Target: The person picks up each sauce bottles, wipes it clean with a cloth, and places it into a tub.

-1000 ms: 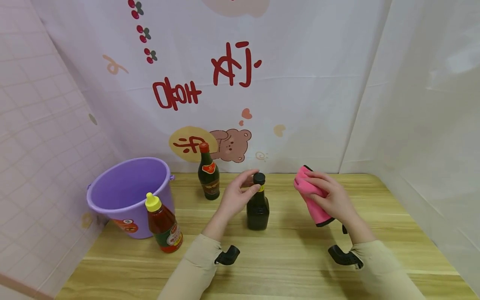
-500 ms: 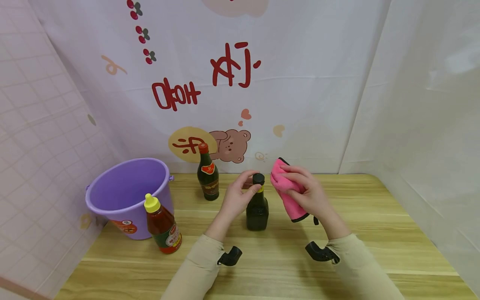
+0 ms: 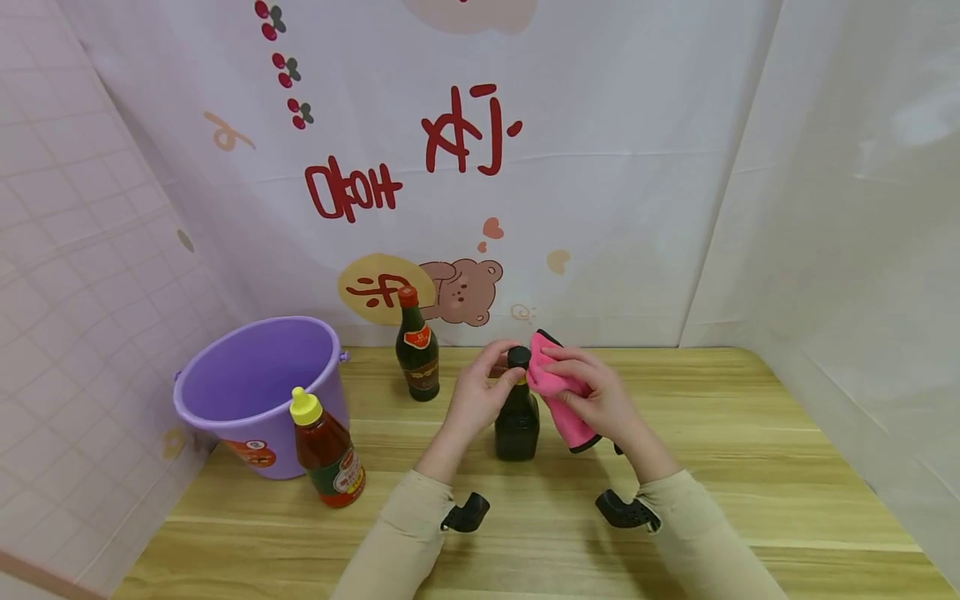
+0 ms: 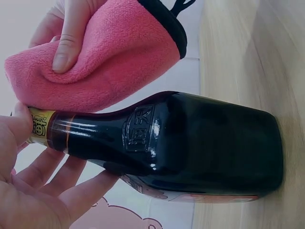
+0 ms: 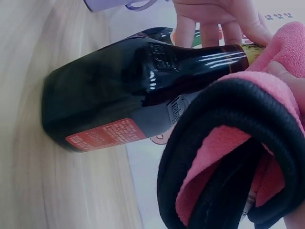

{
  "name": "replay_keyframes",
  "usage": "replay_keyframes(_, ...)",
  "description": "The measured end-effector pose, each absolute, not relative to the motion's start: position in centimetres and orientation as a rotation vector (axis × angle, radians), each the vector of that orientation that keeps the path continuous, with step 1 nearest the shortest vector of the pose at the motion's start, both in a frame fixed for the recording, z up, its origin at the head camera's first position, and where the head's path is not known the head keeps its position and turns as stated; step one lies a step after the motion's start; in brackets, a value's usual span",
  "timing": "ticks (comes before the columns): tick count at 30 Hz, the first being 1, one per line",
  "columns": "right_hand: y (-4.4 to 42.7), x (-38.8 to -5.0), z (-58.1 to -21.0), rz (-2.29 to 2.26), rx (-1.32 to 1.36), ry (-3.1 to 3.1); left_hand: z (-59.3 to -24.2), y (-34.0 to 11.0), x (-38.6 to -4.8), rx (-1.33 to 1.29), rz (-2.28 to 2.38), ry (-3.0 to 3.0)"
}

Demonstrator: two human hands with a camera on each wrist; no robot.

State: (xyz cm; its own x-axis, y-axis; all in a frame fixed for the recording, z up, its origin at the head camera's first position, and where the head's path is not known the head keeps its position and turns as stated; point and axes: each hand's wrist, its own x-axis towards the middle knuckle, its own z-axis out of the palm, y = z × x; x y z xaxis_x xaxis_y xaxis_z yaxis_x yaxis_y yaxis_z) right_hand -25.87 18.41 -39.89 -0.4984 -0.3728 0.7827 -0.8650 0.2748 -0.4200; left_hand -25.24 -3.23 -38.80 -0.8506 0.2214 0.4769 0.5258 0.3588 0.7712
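A dark bottle (image 3: 517, 433) with a black cap and a yellow band round its neck stands upright on the wooden table. My left hand (image 3: 477, 398) holds it at the neck, thumb in front and fingers behind. In my right hand (image 3: 600, 402) is a folded pink towel (image 3: 567, 423) with black edging, its upper end against the right side of the neck. The left wrist view has the towel (image 4: 114, 67) lying along the neck of the bottle (image 4: 209, 148). Toward the right wrist camera, the rolled towel end hides part of the right hand.
A purple bucket (image 3: 262, 421) stands at the left, with a red sauce bottle (image 3: 330, 462) with a yellow cap before it. Farther back is a green bottle (image 3: 418, 354) with a red cap. A printed cloth (image 3: 600, 208) hangs behind the table (image 3: 750, 467).
My right hand has brought the pink towel leftward to the neck of the dark bottle. The left hand keeps its place there, and the bottle has barely moved.
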Motion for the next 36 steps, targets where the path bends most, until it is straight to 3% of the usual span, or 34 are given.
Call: replay_keyframes(36, 20.8, -26.8, -44.5, 0.801, 1.324, -2.120, -38.5, -3.1, -25.0, -0.625, -1.464, -2.375)
